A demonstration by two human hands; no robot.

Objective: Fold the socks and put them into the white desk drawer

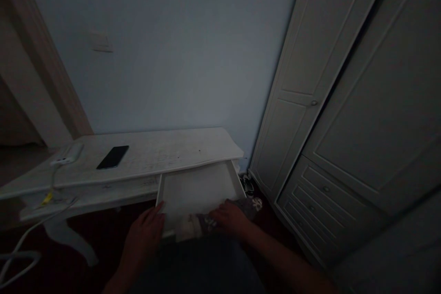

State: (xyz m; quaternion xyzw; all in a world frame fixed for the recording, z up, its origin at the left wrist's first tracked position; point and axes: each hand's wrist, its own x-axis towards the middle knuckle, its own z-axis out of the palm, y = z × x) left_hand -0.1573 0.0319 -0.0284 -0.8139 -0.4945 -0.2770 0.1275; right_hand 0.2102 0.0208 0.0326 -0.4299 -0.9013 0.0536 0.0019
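Observation:
A white drawer (200,186) is pulled out from the table, and its inside shows a bare bottom. At its left wall lies my left hand (146,229), fingers closed over the wall's edge near the front. A grey and pale patterned cloth (189,227) hangs across the drawer's front and right corner. My right hand (229,219) has its fingers curled on this cloth at the front edge; its fingertips are dim. My legs hide what lies below the drawer front.
On the white table (182,147) lie a dark phone (113,157) and, farther left, a white power strip (67,154) with a cable. A white wardrobe (292,115) stands close on the right. Shoes (247,184) sit on the floor between table and wardrobe. The room is dim.

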